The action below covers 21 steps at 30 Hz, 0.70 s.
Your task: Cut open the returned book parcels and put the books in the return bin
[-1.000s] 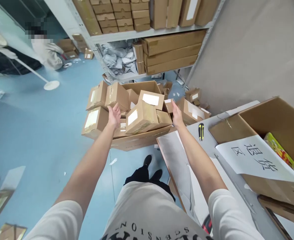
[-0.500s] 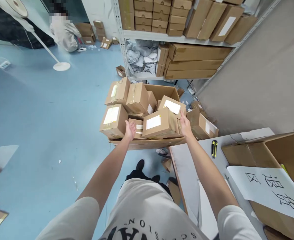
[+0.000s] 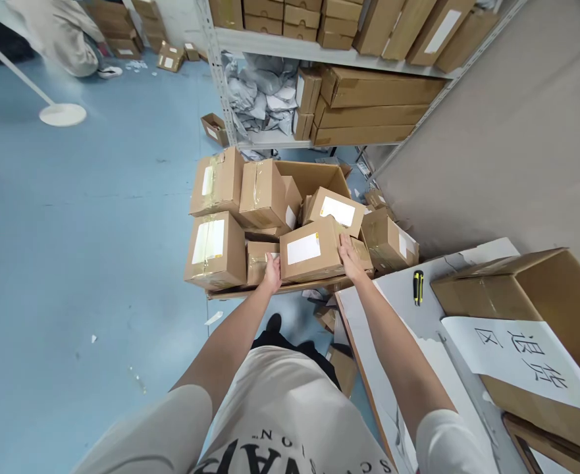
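A heap of taped cardboard boxes (image 3: 230, 197) lies on the blue floor in front of me, some in a large open carton (image 3: 314, 176). Nearest me sits a brown box with a white label (image 3: 310, 251). My left hand (image 3: 271, 272) presses against its left side and my right hand (image 3: 351, 257) against its right side, so both hands grip this one box. Another labelled box (image 3: 336, 210) leans just behind it. My own legs and white shirt fill the bottom of the view.
A grey table (image 3: 408, 316) on my right carries a yellow-and-black utility knife (image 3: 418, 287) and a big open carton with a paper sign (image 3: 527, 355). Metal shelving (image 3: 290, 59) with stacked cartons stands behind the heap. Another person (image 3: 62, 33) crouches far left by a white stand base (image 3: 62, 114).
Both hands have closed in from the outer boxes onto the two sides of the nearest labelled box. The view has tilted downward and shifted.
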Each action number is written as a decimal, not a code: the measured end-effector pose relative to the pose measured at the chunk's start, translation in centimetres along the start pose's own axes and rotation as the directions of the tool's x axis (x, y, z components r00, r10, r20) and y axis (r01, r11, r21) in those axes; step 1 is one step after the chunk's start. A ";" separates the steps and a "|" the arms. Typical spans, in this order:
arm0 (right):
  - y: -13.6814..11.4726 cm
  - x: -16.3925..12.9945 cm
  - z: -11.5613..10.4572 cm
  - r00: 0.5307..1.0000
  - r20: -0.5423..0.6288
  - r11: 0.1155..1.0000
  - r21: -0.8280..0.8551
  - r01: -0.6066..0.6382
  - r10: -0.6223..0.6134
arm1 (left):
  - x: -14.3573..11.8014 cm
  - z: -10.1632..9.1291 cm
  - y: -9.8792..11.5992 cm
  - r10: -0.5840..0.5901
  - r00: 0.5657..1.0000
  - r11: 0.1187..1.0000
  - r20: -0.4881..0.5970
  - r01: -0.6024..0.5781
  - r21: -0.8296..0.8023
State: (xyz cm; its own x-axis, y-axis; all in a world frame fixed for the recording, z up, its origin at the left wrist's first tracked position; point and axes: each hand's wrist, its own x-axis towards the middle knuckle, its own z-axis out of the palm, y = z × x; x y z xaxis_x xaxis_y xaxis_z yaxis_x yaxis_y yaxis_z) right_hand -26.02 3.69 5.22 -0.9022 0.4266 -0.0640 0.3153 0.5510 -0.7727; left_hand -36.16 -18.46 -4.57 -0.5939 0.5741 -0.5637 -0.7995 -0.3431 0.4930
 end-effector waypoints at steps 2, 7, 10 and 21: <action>0.0 0.0 0.1 1.000 0.003 1.000 -0.023 0.004 -0.004 | 0.0 0.3 -0.1 -0.008 1.000 1.000 0.012 0.008 -0.029; -0.4 -0.1 -0.1 1.000 0.006 1.000 -0.029 0.001 -0.001 | -0.5 0.5 0.0 -0.003 0.999 0.998 0.038 0.006 -0.068; -0.5 -0.4 -0.4 1.000 0.003 1.000 -0.001 -0.001 0.001 | -1.2 0.4 0.5 0.011 0.998 0.999 0.058 -0.008 -0.046; -0.3 -7.1 -0.4 0.971 -0.237 0.959 0.272 0.085 -0.019 | -5.0 2.6 2.6 0.245 0.952 0.920 0.182 -0.288 0.265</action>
State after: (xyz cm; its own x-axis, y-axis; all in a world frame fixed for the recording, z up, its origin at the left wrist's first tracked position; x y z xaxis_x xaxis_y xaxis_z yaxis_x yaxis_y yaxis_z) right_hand -19.64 0.77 6.14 -0.8127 0.5738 0.1017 0.1457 0.3690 -0.9179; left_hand -34.98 -20.30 1.25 -0.7451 0.5982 -0.2950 -0.5413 -0.2839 0.7915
